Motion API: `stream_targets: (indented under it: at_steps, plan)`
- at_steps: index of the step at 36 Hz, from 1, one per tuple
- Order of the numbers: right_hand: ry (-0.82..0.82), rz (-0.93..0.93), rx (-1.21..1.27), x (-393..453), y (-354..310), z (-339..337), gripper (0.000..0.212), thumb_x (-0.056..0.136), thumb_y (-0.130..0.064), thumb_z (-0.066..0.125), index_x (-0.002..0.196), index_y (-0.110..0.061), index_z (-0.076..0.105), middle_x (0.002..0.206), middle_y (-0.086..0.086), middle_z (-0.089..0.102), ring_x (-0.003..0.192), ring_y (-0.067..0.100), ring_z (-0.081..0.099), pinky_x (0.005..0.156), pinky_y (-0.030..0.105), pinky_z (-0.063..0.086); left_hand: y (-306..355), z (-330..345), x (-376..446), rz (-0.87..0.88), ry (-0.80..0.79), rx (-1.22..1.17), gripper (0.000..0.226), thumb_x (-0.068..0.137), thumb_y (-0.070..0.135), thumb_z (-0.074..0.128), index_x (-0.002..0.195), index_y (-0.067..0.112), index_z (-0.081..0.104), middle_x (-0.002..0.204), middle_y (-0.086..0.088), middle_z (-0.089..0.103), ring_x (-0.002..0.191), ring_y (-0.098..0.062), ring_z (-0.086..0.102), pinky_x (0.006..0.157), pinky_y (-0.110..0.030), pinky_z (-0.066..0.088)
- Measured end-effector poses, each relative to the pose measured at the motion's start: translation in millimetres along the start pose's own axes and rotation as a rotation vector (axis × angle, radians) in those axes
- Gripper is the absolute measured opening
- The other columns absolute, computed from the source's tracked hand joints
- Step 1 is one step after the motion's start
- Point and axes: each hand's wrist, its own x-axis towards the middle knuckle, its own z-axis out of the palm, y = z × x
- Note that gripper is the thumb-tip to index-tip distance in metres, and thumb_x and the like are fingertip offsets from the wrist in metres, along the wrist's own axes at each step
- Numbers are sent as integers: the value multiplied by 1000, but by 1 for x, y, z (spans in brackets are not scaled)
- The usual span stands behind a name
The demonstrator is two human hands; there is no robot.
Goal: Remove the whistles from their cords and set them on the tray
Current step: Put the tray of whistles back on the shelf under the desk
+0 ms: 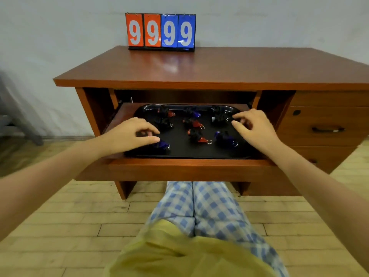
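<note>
We see both hands over the black tray [247,151] of corded whistles: left hand [129,134] fingers curled, right hand [253,127] too; actual grasp unclear.

The desk top [199,66] overhangs the far end of the tray [179,153], closing access from above there. Bundled whistles [196,135] crowd the tray's middle; its near strip lies bare.
</note>
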Motion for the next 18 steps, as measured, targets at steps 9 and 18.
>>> stream_targets:
  at_steps: [9,18]
  plan:
    - [-263,-88,211,-10,-3,5,25,81,-42,69,94,-22,71,93,-5,64,89,13,60,83,30,48,5,6,21,26,-102,-94,15,88,27,65,100,21,72,96,7,70,89,-7,64,83,-27,52]
    - [-214,-28,248,-9,-1,8,6,87,-21,68,91,-25,67,83,-12,62,68,-7,55,63,7,39,4,9,30,68,10,-34,13,92,21,61,100,18,71,97,1,65,89,-20,64,85,-35,50]
